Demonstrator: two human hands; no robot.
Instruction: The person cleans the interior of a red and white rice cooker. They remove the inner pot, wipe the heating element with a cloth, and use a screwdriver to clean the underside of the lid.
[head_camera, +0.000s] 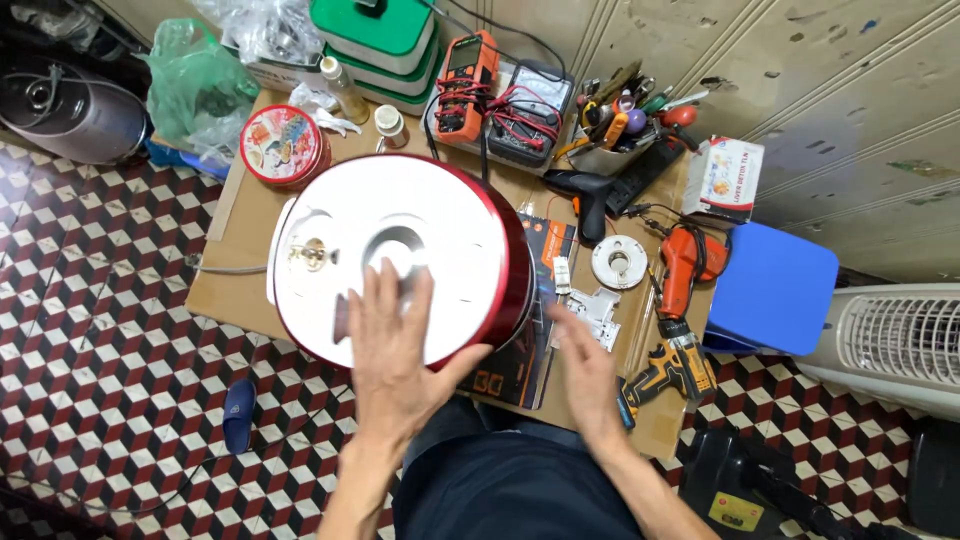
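Seeing red-sided cooker body (400, 260) lying upturned at frame centre on cardboard-covered surface (235, 290), white base showing. Left hand (395, 350) pressing flat on base, fingers spread. Right hand (585, 375) hovering open, gripping nothing, lower right. Base looking closed; white loose parts (600, 312) lying just beside.

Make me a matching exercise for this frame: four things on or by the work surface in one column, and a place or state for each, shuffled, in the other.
Things:
1. left hand
2. right hand
3. round red tin
4. blue stool

Places or states:
A. at the far left of the cardboard, lid up
B. flat on the white face of the red-sided round appliance
C. on the floor right of the drills
D. open, beside the appliance, holding nothing

Pairs: 1-B, 2-D, 3-A, 4-C
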